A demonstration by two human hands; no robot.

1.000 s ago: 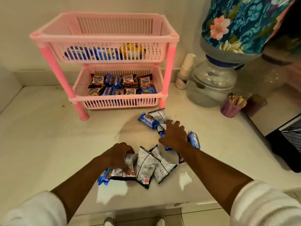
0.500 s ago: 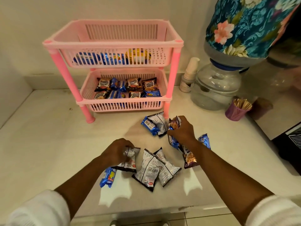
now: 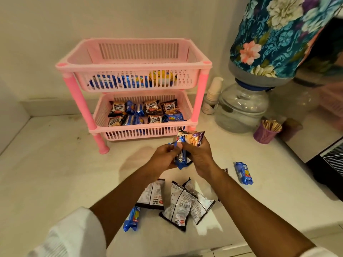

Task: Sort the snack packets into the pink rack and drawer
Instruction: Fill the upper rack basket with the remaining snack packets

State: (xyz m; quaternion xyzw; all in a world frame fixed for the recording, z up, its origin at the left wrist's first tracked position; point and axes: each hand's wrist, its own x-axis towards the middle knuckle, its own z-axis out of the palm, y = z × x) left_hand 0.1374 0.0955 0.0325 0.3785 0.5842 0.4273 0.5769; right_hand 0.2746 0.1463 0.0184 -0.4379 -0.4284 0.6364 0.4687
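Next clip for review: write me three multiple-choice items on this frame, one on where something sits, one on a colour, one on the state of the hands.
1. Where does the purple cup of wooden sticks stand?
A. On the rack's top tier
B. On the counter, right of the water jar
C. Left of the rack

2. What colour is the rack?
A. Pink
B. Green
C. White

3. What are the two hands doing?
A. Both lie flat on the counter
B. Both are inside the lower basket
C. Both are raised in front of the rack, holding snack packets

Answers:
1 B: the cup stands on the counter beside the water jar, on its right.
2 A: posts and both baskets are pink.
3 C: the left hand and right hand meet around a blue biscuit packet and a peanut packet.
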